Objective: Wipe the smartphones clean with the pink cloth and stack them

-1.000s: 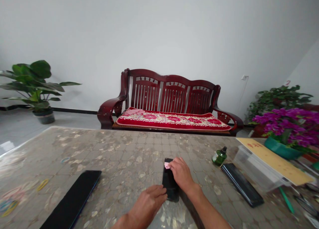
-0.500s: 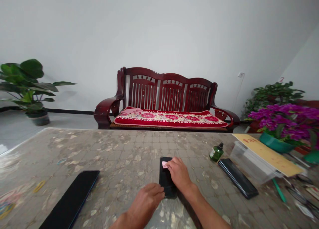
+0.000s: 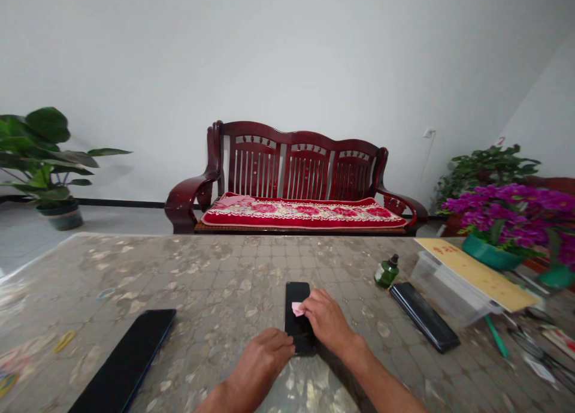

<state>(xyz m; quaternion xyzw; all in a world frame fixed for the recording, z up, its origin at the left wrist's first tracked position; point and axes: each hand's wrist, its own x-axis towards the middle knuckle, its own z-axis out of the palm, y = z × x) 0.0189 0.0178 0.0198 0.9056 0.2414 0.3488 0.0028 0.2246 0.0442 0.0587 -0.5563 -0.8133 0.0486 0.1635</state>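
Observation:
A black phone (image 3: 296, 296) lies flat on the patterned table (image 3: 202, 281) in front of me. My right hand (image 3: 327, 323) rests on its middle, fingers pinched on a small pink cloth (image 3: 297, 309) pressed to the screen. My left hand (image 3: 263, 365) lies with its fingers pressed together against the phone's near left corner, steadying it.
A second black phone (image 3: 424, 324) and a small green bottle (image 3: 387, 272) lie to the right, by a clear plastic box (image 3: 449, 284) under a yellow board. A long black slab (image 3: 128, 362) lies at left, with rubber bands. Purple flowers (image 3: 512, 212) stand at the right edge.
My right hand and the pink cloth have slid down the screen toward me, uncovering the phone's far end. The left hand stays at the near corner.

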